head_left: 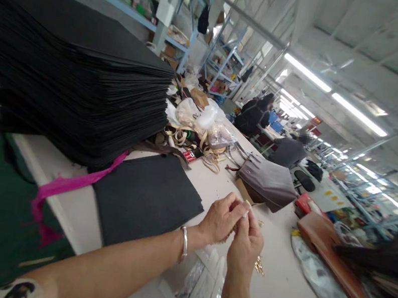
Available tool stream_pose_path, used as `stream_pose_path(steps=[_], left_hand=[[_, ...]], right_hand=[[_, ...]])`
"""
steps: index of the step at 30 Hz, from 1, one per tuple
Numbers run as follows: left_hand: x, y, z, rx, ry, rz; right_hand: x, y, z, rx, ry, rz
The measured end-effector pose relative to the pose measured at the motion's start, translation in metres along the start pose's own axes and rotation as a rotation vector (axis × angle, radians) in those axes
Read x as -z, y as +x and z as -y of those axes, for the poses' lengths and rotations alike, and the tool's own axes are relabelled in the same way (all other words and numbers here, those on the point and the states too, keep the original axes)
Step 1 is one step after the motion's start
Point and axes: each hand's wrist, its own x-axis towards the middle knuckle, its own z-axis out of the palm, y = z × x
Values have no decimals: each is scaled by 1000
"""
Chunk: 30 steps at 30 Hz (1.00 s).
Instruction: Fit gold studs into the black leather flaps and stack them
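Observation:
My left hand and my right hand meet above the white table, fingertips pinched together. Between them is a small pale piece, too small to name. A beaded or chain-like brownish strip shows below my left palm, mostly hidden by the fingers. Small gold metal pieces lie on the table beside my right wrist. Under my forearms are clear plastic bags with white strips. A flat stack of black sheets lies left of my left hand.
A tall pile of black sheets fills the left, with a magenta strip hanging near it. A grey-brown bag stands ahead. Straps and plastic bags clutter the back. Brown leather pieces lie right. Two people sit farther off.

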Motion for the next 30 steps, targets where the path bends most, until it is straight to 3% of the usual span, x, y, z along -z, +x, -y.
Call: stream_pose_path(steps=[6, 11, 16, 22, 26, 30], left_hand=[[-13, 29, 11, 11, -40, 16], [-20, 53, 22, 9, -71, 58], [-24, 74, 38, 54, -108, 81], [-27, 92, 60, 209, -198, 40], [-28, 96, 68, 346, -277, -10], [-30, 96, 71, 532, -391, -32]], right_hand=[[-10, 21, -5, 317, -387, -122], [-22, 38, -15, 360, -395, -231], [-28, 56, -27, 164, -118, -289], [-33, 76, -43, -84, 155, -169], [-36, 79, -49, -182, 249, -128], [-35, 84, -59, -275, 279, -176]])
